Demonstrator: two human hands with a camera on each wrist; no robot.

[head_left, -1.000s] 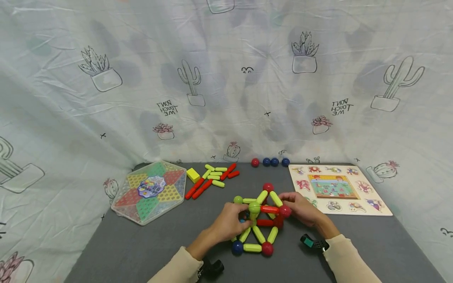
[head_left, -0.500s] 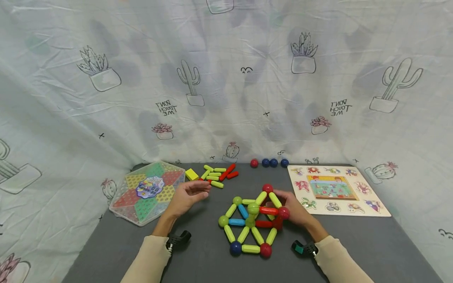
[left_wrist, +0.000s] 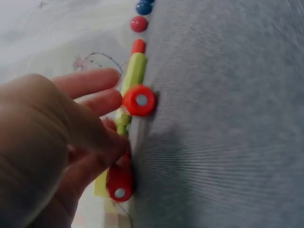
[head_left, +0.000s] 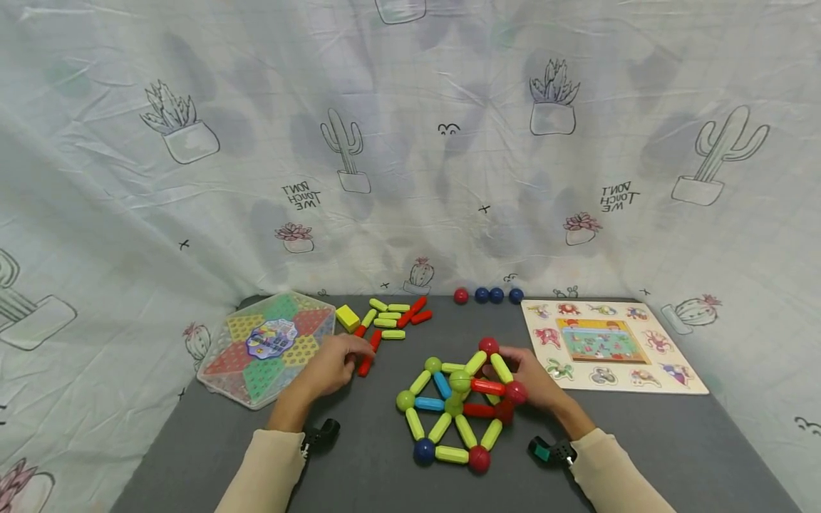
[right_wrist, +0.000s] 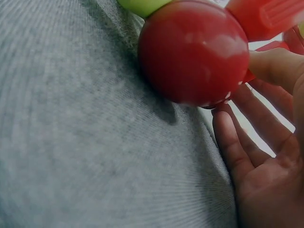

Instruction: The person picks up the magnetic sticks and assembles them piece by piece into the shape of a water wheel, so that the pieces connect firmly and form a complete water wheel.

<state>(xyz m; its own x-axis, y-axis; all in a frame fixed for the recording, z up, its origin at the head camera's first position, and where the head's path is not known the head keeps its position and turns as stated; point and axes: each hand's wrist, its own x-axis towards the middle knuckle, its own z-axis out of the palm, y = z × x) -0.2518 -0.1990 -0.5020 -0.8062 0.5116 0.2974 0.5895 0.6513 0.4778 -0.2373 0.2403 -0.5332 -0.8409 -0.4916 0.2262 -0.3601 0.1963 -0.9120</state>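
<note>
A magnetic stick-and-ball structure of green, red and blue parts stands at the middle front of the table. Behind its right side, my right hand holds it. In the right wrist view a thumb lies against a red ball, with other fingers extended below. My left hand is over the loose rods at the left, fingers partly bent. Its fingertips touch a long red rod; the left wrist view shows that rod's end at a fingertip. Another red rod lies partly hidden beneath the hand.
Several short green and red rods lie beyond the left hand, near a yellow block. A hexagonal game board is at left. One red ball and three blue balls line the back edge. A picture puzzle board lies at right.
My left hand has left the structure and moved left to the rods, then lowered. One long red rod has turned and slid nearer. The structure has shifted slightly, the right hand staying on it.
</note>
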